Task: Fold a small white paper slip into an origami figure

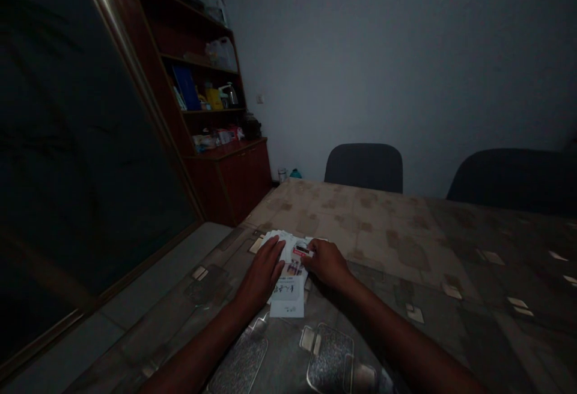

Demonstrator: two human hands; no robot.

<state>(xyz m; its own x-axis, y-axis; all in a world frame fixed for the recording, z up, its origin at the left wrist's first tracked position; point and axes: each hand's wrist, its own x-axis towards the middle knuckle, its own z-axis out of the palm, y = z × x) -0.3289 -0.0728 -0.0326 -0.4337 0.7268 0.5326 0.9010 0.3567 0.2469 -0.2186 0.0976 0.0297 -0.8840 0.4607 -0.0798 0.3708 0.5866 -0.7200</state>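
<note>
White printed papers [287, 308] lie in a loose, overlapping pile on the patterned tablecloth. The nearest sheet bears large dark handwritten-looking characters and sticks out toward me. My left hand [265, 266] rests over the left side of the pile, its fingers stretched out and pointing away from me. At the pile's right side, my right hand [327, 260] has its fingers curled and pinched on a small white card [298, 251] with a red patch and a dark strip. The fingers partly cover this card, and its full shape is hard to make out in the dim light.
The long table [369, 219] stretches away to the right. Two dark chairs, a nearer one [364, 167] and one farther right [509, 177], stand behind it. A reddish-brown cabinet [228, 183] with cluttered shelves stands at the back left, beside a dark glass panel [76, 159].
</note>
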